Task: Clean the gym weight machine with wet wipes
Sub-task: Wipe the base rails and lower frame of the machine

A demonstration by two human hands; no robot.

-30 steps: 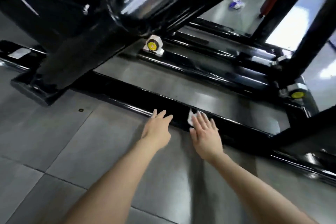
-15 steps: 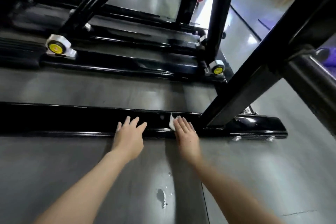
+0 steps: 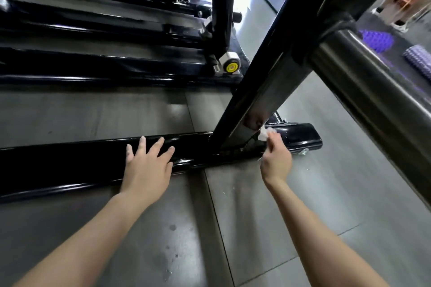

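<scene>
Head view: the wet wipe [image 3: 264,134] is pinched in the curled fingers of the right hand [image 3: 276,161] and pressed into the joint where the slanted post [image 3: 268,72] meets the black base rail [image 3: 70,165] of the weight machine, near the rail's capped end. The left hand [image 3: 147,168] is laid flat on the rail, fingers straight and spread, with nothing held. The step in hand is judged to be the wiping of that corner. It would be done well if a clean fold of the wipe were pushed into the seam and drawn along it, and if the bracing hand were kept off gloss already wiped.
</scene>
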